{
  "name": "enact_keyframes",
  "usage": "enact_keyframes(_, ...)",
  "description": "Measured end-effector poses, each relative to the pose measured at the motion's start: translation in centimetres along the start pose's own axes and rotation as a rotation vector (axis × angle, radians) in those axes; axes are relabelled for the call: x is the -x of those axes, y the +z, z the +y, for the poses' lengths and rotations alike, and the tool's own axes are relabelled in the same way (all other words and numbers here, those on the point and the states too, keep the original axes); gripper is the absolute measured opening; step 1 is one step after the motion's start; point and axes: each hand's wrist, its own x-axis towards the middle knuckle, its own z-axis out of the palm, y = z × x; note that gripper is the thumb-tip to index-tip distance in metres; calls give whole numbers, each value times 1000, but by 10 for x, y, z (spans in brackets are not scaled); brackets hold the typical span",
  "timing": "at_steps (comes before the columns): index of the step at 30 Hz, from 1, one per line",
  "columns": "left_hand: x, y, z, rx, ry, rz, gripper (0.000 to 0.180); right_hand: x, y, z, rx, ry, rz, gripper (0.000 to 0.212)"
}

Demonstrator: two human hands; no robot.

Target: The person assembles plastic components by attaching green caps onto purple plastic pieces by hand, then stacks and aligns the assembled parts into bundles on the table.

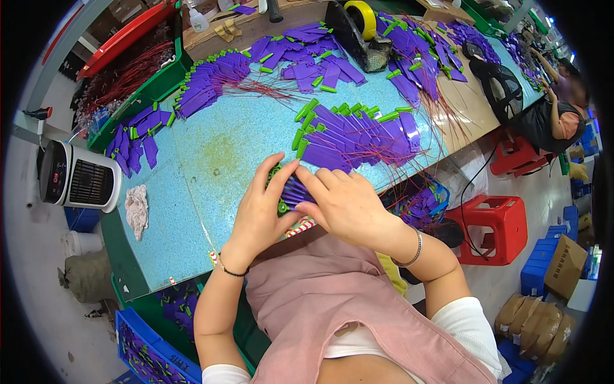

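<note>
My left hand (262, 208) and my right hand (342, 203) meet at the near edge of the blue table (217, 153), both closed around one small stack of purple tags with green ends (293, 192). Just beyond my fingers lies a fanned row of purple tags (358, 136) with green tips and thin red wires trailing to the right. More purple tags (211, 83) are spread in an arc across the far side of the table.
A green bin of red wires (137, 77) stands at the far left, a small white fan heater (80, 178) left of the table, a rag (136, 208) on the table's left edge. A tape dispenser (361, 29) sits far centre. Red stools (495, 224) and another seated person (556, 109) are at right.
</note>
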Motion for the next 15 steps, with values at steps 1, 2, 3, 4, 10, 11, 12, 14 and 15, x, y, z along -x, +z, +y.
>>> enact_keyframes(1,-5,-1,-2,-33,-14,-33,75,1,-5,-1,-11,96,-16,45)
enact_keyframes(2,-10,0,-5,-35,23,-3,67,1,-9,0,-22,193,-31,43)
enact_keyframes(3,-14,-1,-7,-34,23,-14,66,1,-13,6,-3,253,-38,39)
enact_keyframes(4,-17,-2,-8,-33,22,-26,66,2,-16,12,18,283,-3,36)
enact_keyframes(10,-28,9,-6,23,13,-67,85,-11,1,42,75,183,303,24)
enact_keyframes(11,-25,8,-5,71,10,-62,88,-9,0,43,79,186,304,24)
enact_keyframes(12,-22,6,-4,117,-1,-57,90,-9,-5,40,8,155,289,26)
enact_keyframes(14,-19,0,-9,115,-20,-86,95,-7,-5,39,-113,129,195,30)
enact_keyframes(15,-19,-3,-9,107,-7,-75,97,-7,-3,37,-116,131,193,30)
